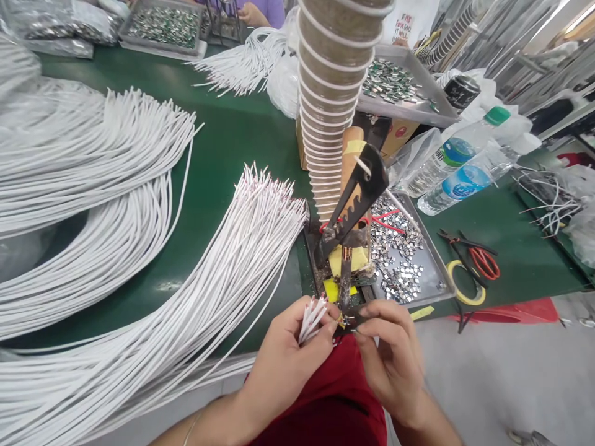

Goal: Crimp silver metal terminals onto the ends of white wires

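Observation:
My left hand (297, 356) is closed around a short bunch of white cables (312, 319) with reddish tips; its thumb and index finger point towards the metal tip (344, 282) of a soldering iron. The iron, with a wooden handle (352, 152), stands upright in a black notched bracket (357, 198). On the other side of the tip, my right hand (395, 353) has its thumb and fingers pinched together. Something small lies at those fingertips, too small to name. A large bundle of white cables (242, 248) with pinkish ends lies left of the iron.
A ribbed hose (334, 93) hangs over the iron. Right of it lie a tray (439, 260) of small metal parts, pliers (465, 254), yellow tape (458, 297) and water bottles (469, 179). More cable bundles (93, 161) cover the left. A person's hand (253, 15) shows at the back.

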The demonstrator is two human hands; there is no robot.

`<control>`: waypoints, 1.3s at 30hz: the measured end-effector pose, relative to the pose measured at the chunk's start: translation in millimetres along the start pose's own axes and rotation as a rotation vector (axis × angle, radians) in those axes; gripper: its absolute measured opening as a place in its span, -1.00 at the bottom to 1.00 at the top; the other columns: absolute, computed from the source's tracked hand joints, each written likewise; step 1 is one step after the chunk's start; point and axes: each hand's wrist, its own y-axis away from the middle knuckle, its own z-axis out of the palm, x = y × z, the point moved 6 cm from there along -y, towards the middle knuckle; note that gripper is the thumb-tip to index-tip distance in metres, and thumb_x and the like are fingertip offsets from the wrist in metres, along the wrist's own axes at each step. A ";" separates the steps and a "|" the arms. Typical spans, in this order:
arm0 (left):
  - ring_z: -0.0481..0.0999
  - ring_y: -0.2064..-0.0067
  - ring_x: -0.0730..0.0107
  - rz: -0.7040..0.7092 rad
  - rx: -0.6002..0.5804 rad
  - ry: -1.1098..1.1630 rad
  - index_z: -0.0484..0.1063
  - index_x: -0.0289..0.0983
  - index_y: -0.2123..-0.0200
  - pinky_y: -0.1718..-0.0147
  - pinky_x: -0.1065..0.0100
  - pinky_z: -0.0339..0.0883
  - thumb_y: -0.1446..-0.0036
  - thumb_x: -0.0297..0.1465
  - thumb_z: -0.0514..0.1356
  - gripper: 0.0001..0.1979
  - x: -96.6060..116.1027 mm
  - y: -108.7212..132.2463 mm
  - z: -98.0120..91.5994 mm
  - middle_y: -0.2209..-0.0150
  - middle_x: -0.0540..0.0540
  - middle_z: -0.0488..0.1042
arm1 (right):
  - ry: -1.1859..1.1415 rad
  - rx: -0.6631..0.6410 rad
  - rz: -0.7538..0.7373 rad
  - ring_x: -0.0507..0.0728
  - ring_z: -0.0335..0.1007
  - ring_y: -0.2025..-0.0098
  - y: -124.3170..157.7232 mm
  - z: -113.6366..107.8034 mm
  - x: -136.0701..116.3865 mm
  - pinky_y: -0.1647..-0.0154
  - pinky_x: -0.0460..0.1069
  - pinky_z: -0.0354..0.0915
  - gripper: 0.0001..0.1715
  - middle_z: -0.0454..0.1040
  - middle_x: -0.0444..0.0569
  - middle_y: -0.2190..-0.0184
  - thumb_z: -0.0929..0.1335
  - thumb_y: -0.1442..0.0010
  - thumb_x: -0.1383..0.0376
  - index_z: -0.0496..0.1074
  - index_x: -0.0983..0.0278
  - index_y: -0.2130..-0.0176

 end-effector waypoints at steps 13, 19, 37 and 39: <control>0.20 0.38 0.40 -0.021 -0.070 -0.148 0.35 -0.23 0.38 0.36 0.39 0.19 -0.27 -0.34 0.19 -0.84 -11.9 8.3 10.6 0.44 0.09 0.29 | -0.146 -0.134 0.168 0.09 0.41 0.20 -9.2 -6.3 7.7 0.22 -0.04 0.47 -0.77 0.38 -0.08 0.22 0.40 -0.42 0.37 0.55 0.12 -0.03; 0.28 0.33 0.38 -0.001 -0.012 -0.068 0.38 -0.23 0.31 0.29 0.40 0.30 -0.34 -0.28 0.21 -0.82 -10.8 1.9 3.0 0.38 0.08 0.34 | 0.005 -0.101 0.092 0.08 0.53 0.14 -5.8 -3.2 8.1 0.24 -0.04 0.44 -0.71 0.54 -0.05 0.13 0.36 -0.40 0.50 0.47 0.16 -0.02; 0.46 0.29 0.34 0.035 0.019 -0.078 0.48 -0.21 0.30 0.23 0.41 0.41 -0.28 -0.36 0.27 -0.91 -7.9 8.5 1.3 0.31 0.00 0.56 | -0.059 -0.049 0.062 0.09 0.35 0.15 -0.6 -7.2 4.4 0.07 0.03 0.35 -0.71 0.38 -0.09 0.16 0.42 -0.34 0.50 0.48 0.17 0.01; 0.46 0.30 0.34 0.039 0.018 -0.083 0.51 -0.22 0.27 0.23 0.41 0.41 -0.29 -0.37 0.27 -0.93 -10.5 9.4 1.4 0.33 0.01 0.56 | -0.094 -0.063 0.103 0.09 0.32 0.17 0.7 -8.2 7.1 0.10 0.02 0.34 -0.69 0.34 -0.11 0.19 0.42 -0.36 0.49 0.49 0.15 -0.01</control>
